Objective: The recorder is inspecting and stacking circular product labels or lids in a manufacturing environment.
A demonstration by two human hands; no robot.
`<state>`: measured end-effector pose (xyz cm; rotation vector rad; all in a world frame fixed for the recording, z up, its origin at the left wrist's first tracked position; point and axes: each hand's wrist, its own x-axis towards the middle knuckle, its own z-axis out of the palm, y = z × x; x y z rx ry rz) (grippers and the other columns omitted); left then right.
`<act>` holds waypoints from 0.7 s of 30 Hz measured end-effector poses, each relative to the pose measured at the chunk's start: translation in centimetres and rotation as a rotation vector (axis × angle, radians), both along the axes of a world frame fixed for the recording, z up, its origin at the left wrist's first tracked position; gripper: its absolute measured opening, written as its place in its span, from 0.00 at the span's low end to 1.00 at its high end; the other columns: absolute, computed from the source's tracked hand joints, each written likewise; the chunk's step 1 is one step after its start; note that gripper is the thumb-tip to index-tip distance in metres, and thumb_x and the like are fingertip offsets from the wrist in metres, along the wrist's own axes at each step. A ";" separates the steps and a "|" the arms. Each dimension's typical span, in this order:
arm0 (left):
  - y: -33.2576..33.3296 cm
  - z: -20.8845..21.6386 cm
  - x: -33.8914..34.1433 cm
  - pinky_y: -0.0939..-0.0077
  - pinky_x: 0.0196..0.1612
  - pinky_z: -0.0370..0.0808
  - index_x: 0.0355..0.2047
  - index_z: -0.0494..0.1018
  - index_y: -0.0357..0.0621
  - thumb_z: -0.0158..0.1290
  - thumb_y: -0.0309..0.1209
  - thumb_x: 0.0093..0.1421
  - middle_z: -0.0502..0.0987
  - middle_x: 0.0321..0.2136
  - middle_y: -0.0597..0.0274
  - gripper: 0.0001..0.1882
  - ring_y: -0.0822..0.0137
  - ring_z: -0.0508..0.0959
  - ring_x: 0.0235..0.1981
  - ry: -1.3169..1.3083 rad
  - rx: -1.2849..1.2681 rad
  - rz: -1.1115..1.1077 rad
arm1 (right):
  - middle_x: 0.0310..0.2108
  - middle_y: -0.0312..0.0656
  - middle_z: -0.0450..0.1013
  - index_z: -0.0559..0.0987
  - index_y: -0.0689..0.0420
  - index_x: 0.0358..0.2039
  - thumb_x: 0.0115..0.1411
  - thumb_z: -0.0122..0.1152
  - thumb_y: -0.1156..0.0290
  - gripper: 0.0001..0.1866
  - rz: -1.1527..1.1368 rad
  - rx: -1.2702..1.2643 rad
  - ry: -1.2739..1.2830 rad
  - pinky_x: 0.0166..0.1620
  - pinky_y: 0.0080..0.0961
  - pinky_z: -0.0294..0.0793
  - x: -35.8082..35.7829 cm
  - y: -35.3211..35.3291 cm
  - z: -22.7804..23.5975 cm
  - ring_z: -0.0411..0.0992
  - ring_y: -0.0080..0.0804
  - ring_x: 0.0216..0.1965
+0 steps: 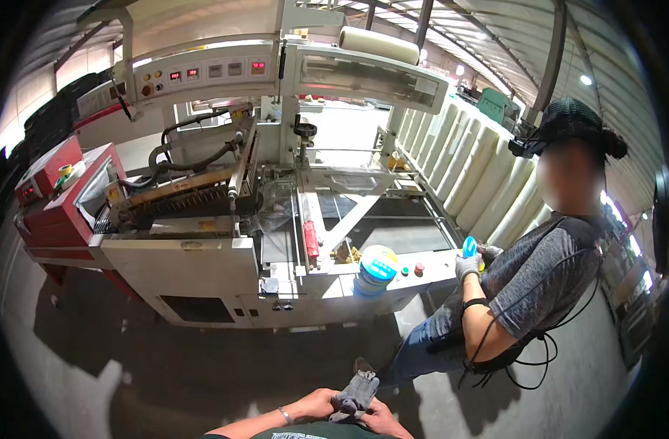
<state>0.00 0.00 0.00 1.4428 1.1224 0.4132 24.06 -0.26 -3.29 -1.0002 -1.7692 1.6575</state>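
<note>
My left hand [314, 404] and right hand [384, 420] are gripping the gloves [356, 397] between them, just before my shirt [305, 430]; a co-worker [543, 267] is standing to my right, beside the machine [192, 267].

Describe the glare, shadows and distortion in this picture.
Head view: white glare fills the opening through the machine; head view: dark shadows cross the floor; head view: the roof's lines bend toward the black rim.
</note>
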 end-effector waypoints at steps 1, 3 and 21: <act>-0.3 -0.4 -0.1 0.69 0.43 0.74 0.47 0.76 0.47 0.51 0.24 0.55 0.82 0.35 0.53 0.18 0.65 0.79 0.37 -0.006 0.009 -0.003 | 0.60 0.45 0.66 0.79 0.56 0.51 0.58 0.60 0.75 0.19 0.002 0.000 0.017 0.66 0.37 0.56 -0.2 -0.3 -0.3 0.61 0.39 0.64; 0.2 -1.4 0.0 0.68 0.43 0.75 0.47 0.77 0.48 0.49 0.22 0.54 0.82 0.34 0.52 0.20 0.64 0.80 0.37 -0.028 0.035 -0.006 | 0.60 0.45 0.67 0.79 0.55 0.51 0.57 0.60 0.76 0.19 0.003 0.009 0.042 0.66 0.37 0.56 -0.3 0.2 -0.3 0.61 0.39 0.64; 0.9 -1.6 1.8 0.68 0.51 0.74 0.60 0.59 0.46 0.64 0.25 0.50 0.75 0.47 0.55 0.37 0.63 0.77 0.47 -0.349 0.446 0.268 | 0.47 0.39 0.74 0.78 0.59 0.50 0.61 0.59 0.74 0.16 -0.246 -0.001 -0.077 0.52 0.28 0.68 -1.2 3.2 5.8 0.69 0.27 0.49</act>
